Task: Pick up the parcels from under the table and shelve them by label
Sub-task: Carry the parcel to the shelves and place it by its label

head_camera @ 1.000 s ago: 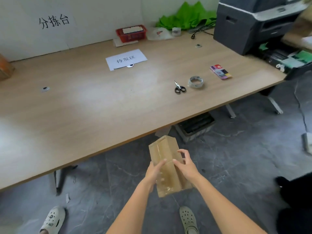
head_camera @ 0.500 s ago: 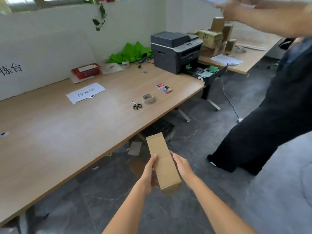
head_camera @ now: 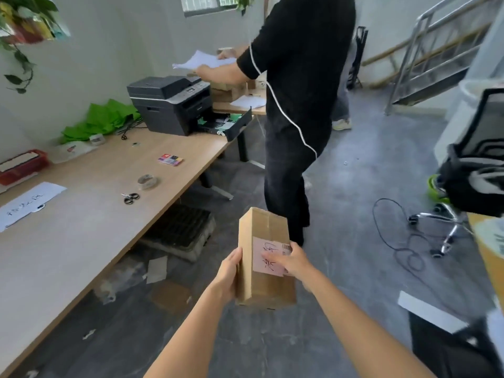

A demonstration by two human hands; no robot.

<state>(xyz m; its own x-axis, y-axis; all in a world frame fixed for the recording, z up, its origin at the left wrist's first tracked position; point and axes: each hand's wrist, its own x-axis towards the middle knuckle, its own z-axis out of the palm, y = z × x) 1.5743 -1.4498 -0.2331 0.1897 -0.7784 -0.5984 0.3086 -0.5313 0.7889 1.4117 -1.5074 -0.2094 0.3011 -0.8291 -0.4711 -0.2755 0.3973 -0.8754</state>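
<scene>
I see a brown cardboard parcel [head_camera: 266, 257] held up in the air over the grey floor [head_camera: 354, 214], just off the edge of the long wooden table [head_camera: 81, 227]. Both hands are on it. The left hand [head_camera: 227, 274] grips the left side, with the fingers wrapped round the box and the thumb along its front edge. The right hand [head_camera: 293, 261] is pressed on the top face, fingers close together, lying partly over a pink label [head_camera: 266, 255] with dark handwriting on it. I cannot read the writing.

On the table I see scissors [head_camera: 131, 198], a roll of tape [head_camera: 147, 181], a small bright pack of cards [head_camera: 170, 159], a white paper sign [head_camera: 27, 204] and a dark printer [head_camera: 174, 103]. A person in black clothes [head_camera: 297, 105] stands just past the parcel, holding white sheets of paper [head_camera: 200, 60] above the printer. An office chair [head_camera: 469, 170] is off to the right.
</scene>
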